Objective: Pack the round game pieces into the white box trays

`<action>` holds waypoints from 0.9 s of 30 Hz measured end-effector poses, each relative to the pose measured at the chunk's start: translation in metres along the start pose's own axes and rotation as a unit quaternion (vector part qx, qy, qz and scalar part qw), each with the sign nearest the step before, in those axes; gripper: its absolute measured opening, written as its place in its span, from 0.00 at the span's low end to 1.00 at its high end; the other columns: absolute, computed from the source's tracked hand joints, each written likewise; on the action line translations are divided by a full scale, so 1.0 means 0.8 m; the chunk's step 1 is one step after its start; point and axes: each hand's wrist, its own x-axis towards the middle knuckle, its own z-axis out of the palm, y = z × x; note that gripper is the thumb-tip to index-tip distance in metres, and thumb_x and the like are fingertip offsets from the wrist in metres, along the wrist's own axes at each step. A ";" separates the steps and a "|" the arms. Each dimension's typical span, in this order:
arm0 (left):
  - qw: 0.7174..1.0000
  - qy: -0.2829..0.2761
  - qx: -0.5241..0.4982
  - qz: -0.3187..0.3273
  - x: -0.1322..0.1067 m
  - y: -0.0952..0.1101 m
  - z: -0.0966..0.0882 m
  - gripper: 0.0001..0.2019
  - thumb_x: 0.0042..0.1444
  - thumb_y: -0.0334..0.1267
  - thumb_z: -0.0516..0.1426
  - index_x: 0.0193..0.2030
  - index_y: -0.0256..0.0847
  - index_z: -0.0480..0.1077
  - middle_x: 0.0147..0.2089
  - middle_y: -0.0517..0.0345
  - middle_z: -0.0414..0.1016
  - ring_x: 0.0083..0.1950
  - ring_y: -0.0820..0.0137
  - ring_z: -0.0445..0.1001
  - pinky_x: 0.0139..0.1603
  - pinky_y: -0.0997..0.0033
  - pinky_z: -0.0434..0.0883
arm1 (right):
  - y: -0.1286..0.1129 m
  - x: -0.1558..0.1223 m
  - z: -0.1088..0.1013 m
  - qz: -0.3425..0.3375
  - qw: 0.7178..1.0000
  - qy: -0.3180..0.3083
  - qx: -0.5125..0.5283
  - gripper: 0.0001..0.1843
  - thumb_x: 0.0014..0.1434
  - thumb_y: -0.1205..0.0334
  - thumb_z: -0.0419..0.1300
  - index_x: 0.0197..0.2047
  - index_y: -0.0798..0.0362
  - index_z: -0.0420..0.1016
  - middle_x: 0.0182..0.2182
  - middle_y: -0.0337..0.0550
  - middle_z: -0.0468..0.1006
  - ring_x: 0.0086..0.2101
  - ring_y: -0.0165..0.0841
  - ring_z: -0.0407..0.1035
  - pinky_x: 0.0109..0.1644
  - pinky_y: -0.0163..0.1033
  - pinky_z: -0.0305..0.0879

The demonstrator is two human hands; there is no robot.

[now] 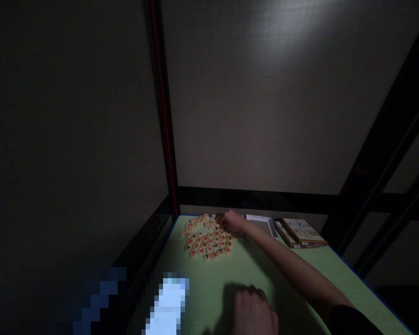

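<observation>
A heap of round wooden game pieces (206, 239) with red and dark marks lies at the far left corner of the green table (230, 274). My right hand (232, 221) reaches across to the heap's far right edge. Its fingers are bent down onto the pieces there, and whether they grip one is hidden. My left hand (253, 311) rests on the table close to me, back up, fingers loosely curled with nothing seen in them.
A white open box (263, 219) and a flat game box with a yellow cover (303, 231) lie at the table's far right. Dark frame posts (165, 139) rise around the table against plain walls. A blurred bright patch (169, 302) sits at the near left.
</observation>
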 end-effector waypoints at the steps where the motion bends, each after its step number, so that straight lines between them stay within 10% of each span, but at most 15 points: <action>1: 1.000 0.000 -0.002 0.001 0.000 0.000 0.001 0.22 0.60 0.37 0.49 0.57 0.30 0.71 0.53 0.35 0.74 0.54 0.49 0.70 0.55 0.50 0.63 | 0.003 0.001 0.000 -0.003 1.000 -0.003 0.002 0.12 0.53 0.70 0.61 0.38 0.50 0.85 0.37 0.44 0.85 0.40 0.36 0.78 0.39 0.31 0.66; 27: 1.000 0.002 0.007 0.004 0.001 -0.002 0.003 0.23 0.60 0.36 0.50 0.61 0.30 0.68 0.53 0.34 0.74 0.54 0.50 0.71 0.56 0.49 0.64 | 0.004 -0.014 -0.014 0.020 0.996 -0.050 -0.067 0.14 0.54 0.67 0.61 0.41 0.47 0.84 0.37 0.45 0.84 0.38 0.38 0.77 0.36 0.32 0.65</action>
